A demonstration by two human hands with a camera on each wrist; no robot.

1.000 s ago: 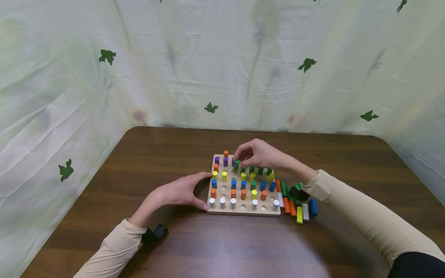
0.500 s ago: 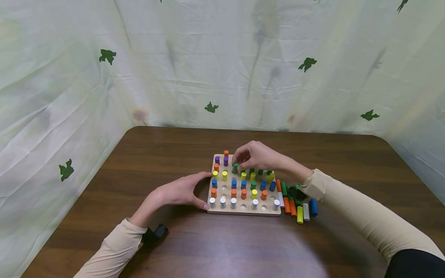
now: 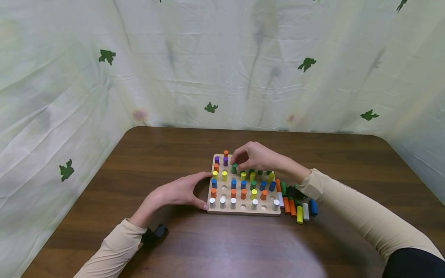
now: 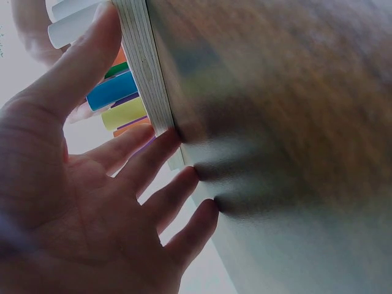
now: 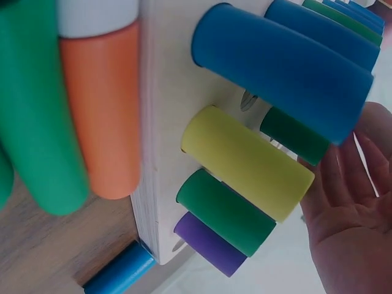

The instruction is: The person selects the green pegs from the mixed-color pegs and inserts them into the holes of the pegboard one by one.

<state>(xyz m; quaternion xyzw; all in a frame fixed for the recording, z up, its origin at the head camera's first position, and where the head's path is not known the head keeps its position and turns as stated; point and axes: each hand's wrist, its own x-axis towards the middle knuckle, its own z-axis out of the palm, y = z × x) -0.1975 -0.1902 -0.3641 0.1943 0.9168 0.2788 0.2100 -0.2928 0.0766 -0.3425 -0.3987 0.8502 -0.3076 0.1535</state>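
Observation:
A wooden pegboard (image 3: 229,210) lies on the table with rows of upright coloured pegs. My right hand (image 3: 259,155) is over its back rows and pinches a green peg (image 3: 234,168) between thumb and fingers. The peg stands about upright, its lower end at the board. In the right wrist view, palm and fingers of the right hand (image 5: 349,202) show behind blue and yellow pegs. My left hand (image 3: 180,190) rests at the board's left edge, thumb at the front corner. In the left wrist view its fingers (image 4: 165,211) are extended, several tips touching the table.
Loose orange, green, white, yellow and blue pegs (image 3: 299,215) lie on the table along the board's right side. A blue peg (image 5: 119,269) lies beside the board's far end. A pale curtain (image 3: 222,69) hangs behind the brown table (image 3: 167,146).
The right hand has moved slightly left and down with the green peg, which has gone from tilted to about upright. My left hand and the board have stayed put.

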